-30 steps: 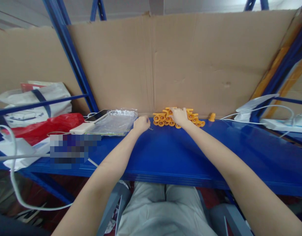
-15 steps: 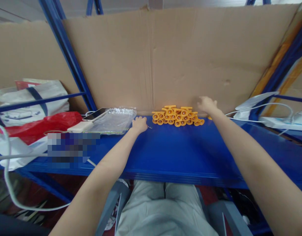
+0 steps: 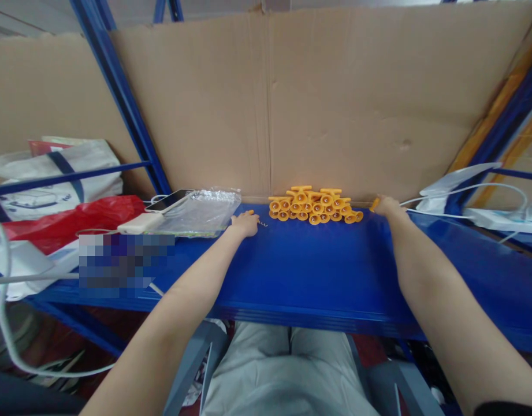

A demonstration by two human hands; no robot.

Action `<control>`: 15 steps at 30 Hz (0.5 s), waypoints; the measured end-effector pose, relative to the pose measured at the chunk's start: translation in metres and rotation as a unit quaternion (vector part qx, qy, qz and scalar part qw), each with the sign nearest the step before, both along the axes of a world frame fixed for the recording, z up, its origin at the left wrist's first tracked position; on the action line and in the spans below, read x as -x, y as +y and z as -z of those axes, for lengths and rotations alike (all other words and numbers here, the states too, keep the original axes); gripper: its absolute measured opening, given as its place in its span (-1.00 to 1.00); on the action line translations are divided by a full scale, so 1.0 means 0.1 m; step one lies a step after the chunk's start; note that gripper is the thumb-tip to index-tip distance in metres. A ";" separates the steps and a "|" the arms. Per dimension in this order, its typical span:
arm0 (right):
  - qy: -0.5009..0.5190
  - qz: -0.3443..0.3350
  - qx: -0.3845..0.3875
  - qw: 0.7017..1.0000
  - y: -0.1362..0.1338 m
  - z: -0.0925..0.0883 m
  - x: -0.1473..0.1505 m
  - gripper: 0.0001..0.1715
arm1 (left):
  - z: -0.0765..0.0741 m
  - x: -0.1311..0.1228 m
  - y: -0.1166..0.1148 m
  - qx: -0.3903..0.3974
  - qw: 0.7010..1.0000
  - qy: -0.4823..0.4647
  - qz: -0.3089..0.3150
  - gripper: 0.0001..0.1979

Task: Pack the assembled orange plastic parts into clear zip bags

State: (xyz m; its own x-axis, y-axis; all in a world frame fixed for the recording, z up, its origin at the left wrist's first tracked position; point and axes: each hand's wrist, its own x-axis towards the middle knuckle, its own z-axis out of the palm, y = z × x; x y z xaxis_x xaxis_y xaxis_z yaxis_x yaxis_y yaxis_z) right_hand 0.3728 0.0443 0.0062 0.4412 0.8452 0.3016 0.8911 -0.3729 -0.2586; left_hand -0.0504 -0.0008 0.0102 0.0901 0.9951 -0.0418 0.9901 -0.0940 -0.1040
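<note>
My left hand (image 3: 245,223) is closed around a corkscrew (image 3: 263,223); its metal spiral sticks out to the right, and a bit of yellow shows above the fingers. On the far right of the pile, my right hand (image 3: 387,206) has its fingers closed at a small yellow plastic piece (image 3: 374,205), mostly covered by the hand. Between both hands lies a stacked pile of yellow corkscrews (image 3: 314,208), their round cup-like ends facing me and several T-shaped handles at the back.
A blue shelf top (image 3: 300,266) carries everything, with a cardboard sheet (image 3: 335,104) upright behind. To the left lie a clear plastic bag (image 3: 200,214), a phone (image 3: 170,200), a white power bank (image 3: 141,223) and a red bag (image 3: 88,216). White cables (image 3: 477,188) run at right.
My right hand has come down and right from above the pile's right end, onto the yellow piece. My left hand has turned slightly, staying near the same spot.
</note>
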 end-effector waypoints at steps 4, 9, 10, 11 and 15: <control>0.064 0.053 0.038 0.996 -0.05 -0.06 0.12 -0.28 | 0.00 0.00 0.00 -0.002 1.000 0.001 0.003 -0.39; 0.051 0.080 0.004 0.995 -0.20 -0.09 0.26 -0.45 | 0.01 -0.01 0.02 0.000 1.000 0.005 0.001 -0.41; 0.047 0.080 -0.007 0.996 -0.23 -0.10 0.27 -0.47 | 0.01 -0.01 0.02 0.000 1.000 0.006 0.001 -0.41; 0.044 0.081 -0.020 0.996 -0.26 -0.10 0.28 -0.48 | 0.01 -0.01 0.02 -0.001 1.000 0.006 0.001 -0.42; 0.024 0.104 -0.067 0.992 -0.34 -0.18 0.28 -0.43 | 0.01 -0.02 0.00 -0.003 1.000 0.003 0.000 -0.43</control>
